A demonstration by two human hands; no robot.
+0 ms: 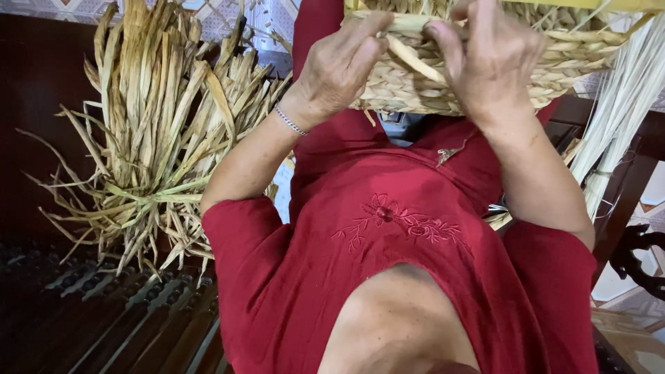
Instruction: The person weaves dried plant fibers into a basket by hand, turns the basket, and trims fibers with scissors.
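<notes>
Both hands pinch one flat pale straw strand [409, 55]: left hand [339, 66] and right hand [488, 59], fingers closed on it, against the woven tan straw basket [554, 69] over the red-clothed lap. The strand looks light, pliable, brittle; best gripped near the weave. A dried-leaf bundle [152, 131] lies beside the left hand.

Support surface: dark wooden bench [104, 332] with carved slats, seen at lower left. One bundle of dried straw [152, 138] lies directly on it, tied near the middle, loose ends fanning toward the slats. A person in red sits on the bench beside the bundle. At right, a dark wooden frame [627, 201] with pale reeds [616, 118] leaning against it
</notes>
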